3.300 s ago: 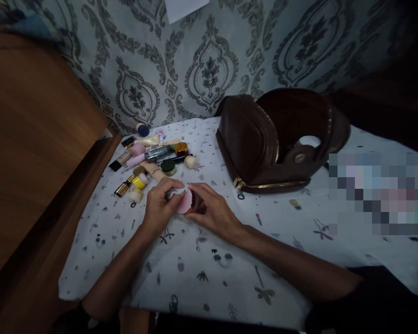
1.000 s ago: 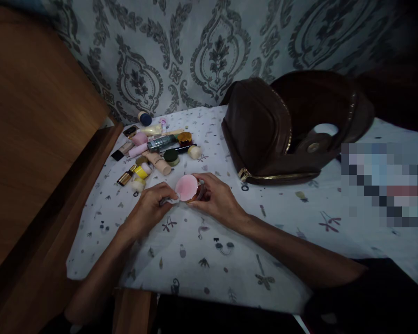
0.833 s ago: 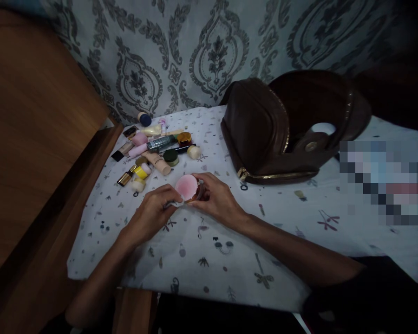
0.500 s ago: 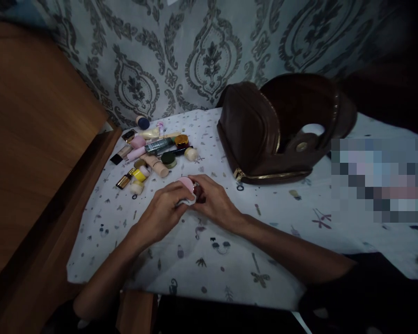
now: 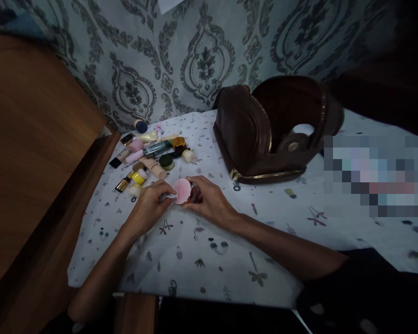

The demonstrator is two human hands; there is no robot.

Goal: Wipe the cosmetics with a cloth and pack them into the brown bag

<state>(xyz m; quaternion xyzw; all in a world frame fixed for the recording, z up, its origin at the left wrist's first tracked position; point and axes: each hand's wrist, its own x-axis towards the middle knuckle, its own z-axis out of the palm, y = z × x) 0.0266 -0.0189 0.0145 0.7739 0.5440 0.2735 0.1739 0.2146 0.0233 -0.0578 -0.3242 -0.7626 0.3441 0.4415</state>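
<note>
My right hand [image 5: 212, 204] grips a small round cosmetic jar [image 5: 183, 191] by its side, its pink lid face turned toward my left hand. Pinched in the fingers of my left hand [image 5: 152, 204] is a small white wipe [image 5: 169, 195], its edge at the rim of the pink face. Just beyond my left hand lie a yellow-banded jar [image 5: 138, 176], a beige tube [image 5: 153, 168] and a dark green-lidded jar [image 5: 166, 162].
Several more cosmetics, among them a green tube [image 5: 157, 148] and an amber-lidded jar [image 5: 179, 143], crowd the back left of the patterned cloth [image 5: 209, 269]. An unzipped brown bag [image 5: 244, 134] stands at the back right. A wooden panel [image 5: 38, 139] borders the left.
My left hand has drawn back to the left with the wipe, baring the pink face of the jar. My right hand keeps its hold, and the view has shifted slightly.
</note>
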